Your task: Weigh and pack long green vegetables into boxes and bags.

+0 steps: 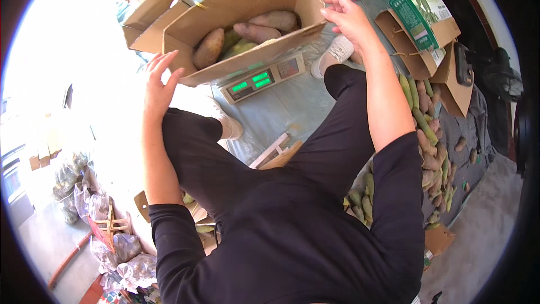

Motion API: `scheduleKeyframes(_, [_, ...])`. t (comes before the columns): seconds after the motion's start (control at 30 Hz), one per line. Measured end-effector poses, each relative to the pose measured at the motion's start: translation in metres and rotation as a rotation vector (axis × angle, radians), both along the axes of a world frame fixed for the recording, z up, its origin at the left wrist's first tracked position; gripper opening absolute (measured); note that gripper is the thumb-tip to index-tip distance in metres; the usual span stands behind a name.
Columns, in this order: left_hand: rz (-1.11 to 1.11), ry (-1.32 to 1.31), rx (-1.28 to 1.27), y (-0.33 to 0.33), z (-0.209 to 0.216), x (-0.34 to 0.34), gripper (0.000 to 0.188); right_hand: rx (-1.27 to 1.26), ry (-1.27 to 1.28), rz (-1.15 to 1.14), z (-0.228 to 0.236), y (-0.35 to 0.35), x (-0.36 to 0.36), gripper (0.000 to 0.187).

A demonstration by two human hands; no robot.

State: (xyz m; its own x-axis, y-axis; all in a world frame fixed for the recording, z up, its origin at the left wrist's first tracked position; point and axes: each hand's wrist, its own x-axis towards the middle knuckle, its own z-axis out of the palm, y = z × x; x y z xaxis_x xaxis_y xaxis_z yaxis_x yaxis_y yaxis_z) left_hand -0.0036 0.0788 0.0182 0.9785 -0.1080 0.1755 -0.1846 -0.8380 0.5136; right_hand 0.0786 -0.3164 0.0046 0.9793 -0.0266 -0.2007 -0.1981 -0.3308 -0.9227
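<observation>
Hands | left hand (160, 83), right hand (350, 21) | partly open, touching carton (230, 14)

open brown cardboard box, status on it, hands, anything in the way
Left hand at left end of box, right hand at right. Box over green-lit scale, oblong brown produce inside. No obstruction seen.

I have a way in from above through the open mouth of the cardboard box (225, 11) at the top centre of the frame, down to the tubers (274, 20) lying inside. Just below, the scale (264, 79) and, mid-frame, a pale wooden piece (275, 149) narrow my gap between the legs (332, 129). Cartons (419, 19) at upper right and a vegetable heap (427, 160) at right obstruct me sideways.
</observation>
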Motion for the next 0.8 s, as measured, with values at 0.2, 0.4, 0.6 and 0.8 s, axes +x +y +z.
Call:
scheduleKeyframes(0.2, [-0.13, 0.032, 0.117, -0.027, 0.016, 0.007, 0.042, -0.015, 0.041, 0.033, 0.002, 0.0, 0.001, 0.043])
scheduleKeyframes(0.4, [-0.268, 0.122, 0.225, -0.046, 0.05, 0.022, 0.048, 0.029, 0.033, 0.003, 0.007, 0.004, -0.002, 0.043])
scheduleKeyframes(0.6, [-0.357, 0.169, 0.334, -0.063, 0.042, 0.035, 0.051, -0.013, 0.043, 0.0, 0.003, 0.002, 0.003, 0.041])
scheduleKeyframes(0.8, [-0.459, 0.479, 0.499, -0.098, -0.001, 0.038, 0.043, -0.042, 0.035, 0.009, 0.003, 0.006, 0.004, 0.038])
